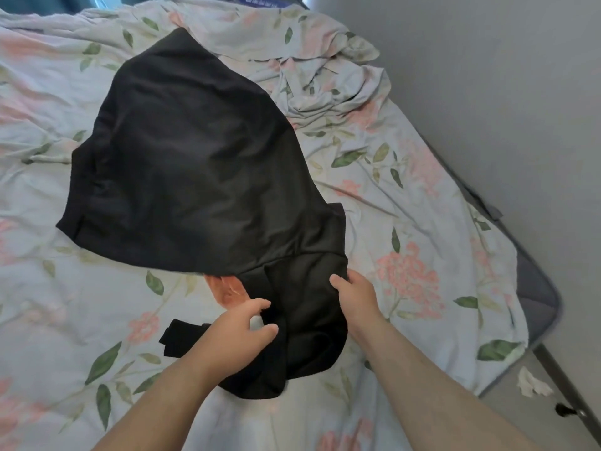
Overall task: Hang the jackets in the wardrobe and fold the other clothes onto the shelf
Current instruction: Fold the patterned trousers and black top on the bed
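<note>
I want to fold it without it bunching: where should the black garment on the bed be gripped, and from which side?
Probably at its narrow near end, from the person's side. The black garment spreads wide and flat further away, while this end lies bunched within easy reach; the right hand grips its right edge, and the left hand is at the left.

The garment [201, 164] is plain black, with no pattern. The bedsheet [406, 222] is pale blue-grey, printed with pink blossom clusters and green leaves. A sliver of cloth [227, 289] shows orange. The wall [487, 76] is flat grey, the curtain [42, 3] teal, the crumpled scrap [531, 384] white.
</note>
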### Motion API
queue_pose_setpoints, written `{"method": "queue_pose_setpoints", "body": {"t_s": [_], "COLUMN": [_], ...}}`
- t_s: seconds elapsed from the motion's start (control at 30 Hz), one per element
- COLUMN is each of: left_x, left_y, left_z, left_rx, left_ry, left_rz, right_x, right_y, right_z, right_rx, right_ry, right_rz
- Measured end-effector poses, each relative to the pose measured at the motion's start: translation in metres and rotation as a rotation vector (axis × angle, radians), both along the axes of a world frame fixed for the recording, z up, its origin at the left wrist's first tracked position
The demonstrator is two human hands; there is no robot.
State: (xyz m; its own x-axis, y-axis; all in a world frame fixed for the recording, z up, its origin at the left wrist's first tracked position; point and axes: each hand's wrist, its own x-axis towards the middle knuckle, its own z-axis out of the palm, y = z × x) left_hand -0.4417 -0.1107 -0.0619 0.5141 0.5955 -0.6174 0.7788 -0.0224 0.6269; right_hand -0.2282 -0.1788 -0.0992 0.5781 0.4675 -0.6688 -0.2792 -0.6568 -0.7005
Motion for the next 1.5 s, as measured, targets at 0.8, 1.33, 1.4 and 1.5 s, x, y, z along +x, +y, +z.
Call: {"method": "queue_pose_setpoints", "body": {"t_s": [0.8,1.33,1.4,1.5], "left_x": [-0.100,-0.224,-0.241,-0.263], "left_y": [0.033,-0.016,-0.024,-0.038], "left_z": [0.335,0.561,0.585,0.609], "left_rx": [0.216,-0.162,-0.191,-0.242], "left_ry": [-0.623,-1.079,-1.148,-1.247], "left_rz": [0.822,0.827,0.789,0.761], "right_x": [-0.160,-0.304,-0.321,-0.342], "right_y": [0.039,0.035,0.027,0.014], "right_z": [0.260,0.489,0.512,0.540], "right_rx": [0.469,0.845,0.856,0.845], "right_ry": [0.052,-0.153,-0.183,-0.251], "right_rz": [0.485,0.429,0.401,0.407]}}
